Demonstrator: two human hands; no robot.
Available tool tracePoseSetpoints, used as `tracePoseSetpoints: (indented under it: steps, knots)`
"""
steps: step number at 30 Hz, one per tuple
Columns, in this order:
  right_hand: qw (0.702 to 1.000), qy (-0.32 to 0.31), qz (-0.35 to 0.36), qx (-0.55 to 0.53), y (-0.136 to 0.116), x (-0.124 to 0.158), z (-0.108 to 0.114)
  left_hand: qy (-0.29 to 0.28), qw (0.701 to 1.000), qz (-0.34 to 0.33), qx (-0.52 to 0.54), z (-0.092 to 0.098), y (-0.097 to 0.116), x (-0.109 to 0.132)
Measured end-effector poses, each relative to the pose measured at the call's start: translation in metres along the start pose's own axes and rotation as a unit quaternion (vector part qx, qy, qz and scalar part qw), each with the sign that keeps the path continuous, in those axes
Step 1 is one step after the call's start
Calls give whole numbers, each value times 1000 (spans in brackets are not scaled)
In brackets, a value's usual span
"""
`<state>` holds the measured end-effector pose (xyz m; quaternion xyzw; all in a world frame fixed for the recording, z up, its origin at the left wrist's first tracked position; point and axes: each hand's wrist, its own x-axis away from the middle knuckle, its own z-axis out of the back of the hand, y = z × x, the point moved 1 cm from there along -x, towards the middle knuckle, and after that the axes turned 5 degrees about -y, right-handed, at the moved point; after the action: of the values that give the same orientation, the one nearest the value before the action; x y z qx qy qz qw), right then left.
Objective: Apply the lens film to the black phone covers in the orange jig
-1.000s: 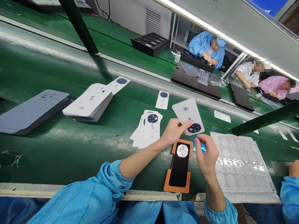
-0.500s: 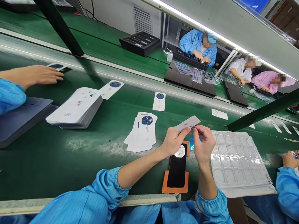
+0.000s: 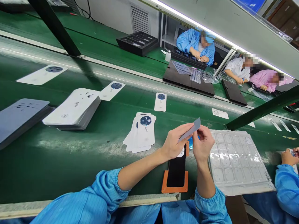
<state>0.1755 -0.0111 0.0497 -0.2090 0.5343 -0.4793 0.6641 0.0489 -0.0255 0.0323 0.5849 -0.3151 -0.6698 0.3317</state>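
My left hand [image 3: 174, 140] is closed on a thin, phone-shaped card [image 3: 192, 129], held tilted above the green bench. Beside the card's right edge, the fingers of my right hand [image 3: 202, 144] are pinched together; what lies between them is hidden. Below my hands, an orange fixture [image 3: 174, 189] carries a black phone-shaped panel [image 3: 176, 172], its upper end partly covered by my left hand. A scrap of blue film [image 3: 191, 142] peeks out behind my right hand. Left of my forearm lies a loose pile of white cards [image 3: 146, 133] with dark round camera patches.
A thick stack of white cards [image 3: 72, 107] and a grey stack [image 3: 23, 113] stand at left. Single cards [image 3: 43, 76] lie along the belt. At right is a clear compartment tray [image 3: 238, 161], with a co-worker's hand [image 3: 288, 158] beyond. A dark green post [image 3: 261, 110] slants nearby.
My left hand has turned the card steeper, while my right hand stays pinched beside it. Another person's arm at far left has gone, leaving a white card uncovered on the belt.
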Motion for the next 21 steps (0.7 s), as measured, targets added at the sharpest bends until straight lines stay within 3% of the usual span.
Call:
tracePoseSetpoints:
  steps: [9,14,16,19,21]
  knots:
    - [1000,13,-10,23,-2,-2,-4,-12,1000,-1,-16,-2,-3,6]
    - [997,22,1,69,4,-11,-8,17,992,101,69,-9,-6,4]
    - [995,17,-30,93,18,-19,-2,73,967,178,164,-9,-12,0]
    - [975,-28,-161,152,53,-31,21,163,889,283,321,1,-23,-8]
    - [958,-64,-215,176,78,-33,41,205,847,321,371,16,-28,-13]
